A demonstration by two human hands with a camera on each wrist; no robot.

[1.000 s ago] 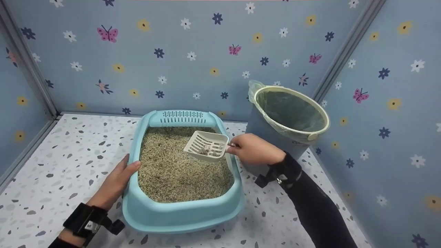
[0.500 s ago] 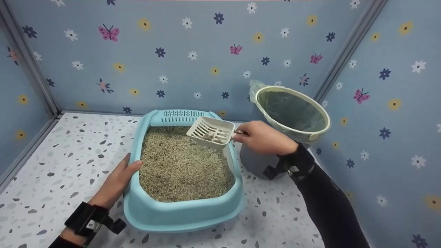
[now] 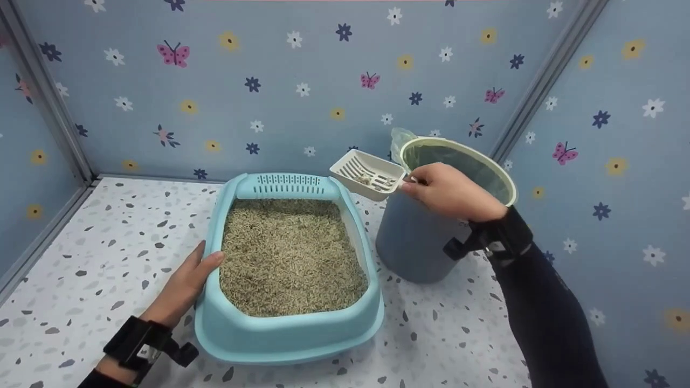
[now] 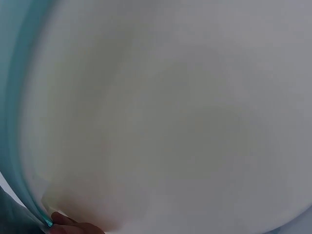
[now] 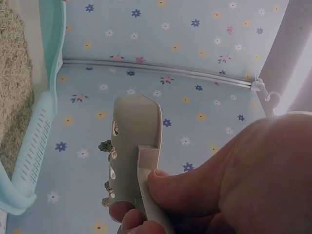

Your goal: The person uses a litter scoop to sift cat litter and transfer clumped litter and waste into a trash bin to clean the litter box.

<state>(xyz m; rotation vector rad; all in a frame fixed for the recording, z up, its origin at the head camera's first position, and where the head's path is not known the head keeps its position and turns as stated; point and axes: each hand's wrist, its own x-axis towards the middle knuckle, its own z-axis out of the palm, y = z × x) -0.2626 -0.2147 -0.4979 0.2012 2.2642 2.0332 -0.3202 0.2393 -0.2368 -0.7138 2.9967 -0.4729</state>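
Observation:
My right hand (image 3: 453, 191) grips the handle of a beige slotted litter scoop (image 3: 372, 191). A few greyish clumps (image 3: 365, 177) lie in the scoop, between the blue litter box (image 3: 291, 340) and the bin. In the right wrist view the scoop (image 5: 134, 126) shows from behind, thumb along its handle, with clumps poking out at the slots. My left hand (image 3: 186, 277) holds the box's left side, thumb over the rim and fingers outside. Tan pellet litter (image 3: 291, 258) fills the box. The left wrist view is mostly a blurred pale surface, with a fingertip (image 4: 75, 226) at the bottom.
A grey-blue bin (image 3: 418, 248) with a cream ring and a greenish liner bag (image 3: 403, 141) stands right of the box. My right forearm partly covers it. Flowered blue wall panels (image 3: 302, 113) enclose the speckled white surface (image 3: 129, 231) at the back and sides.
My right hand has carried the scoop up and to the right, from over the litter to past the box's right rim, beside the bin. My left hand has stayed on the box.

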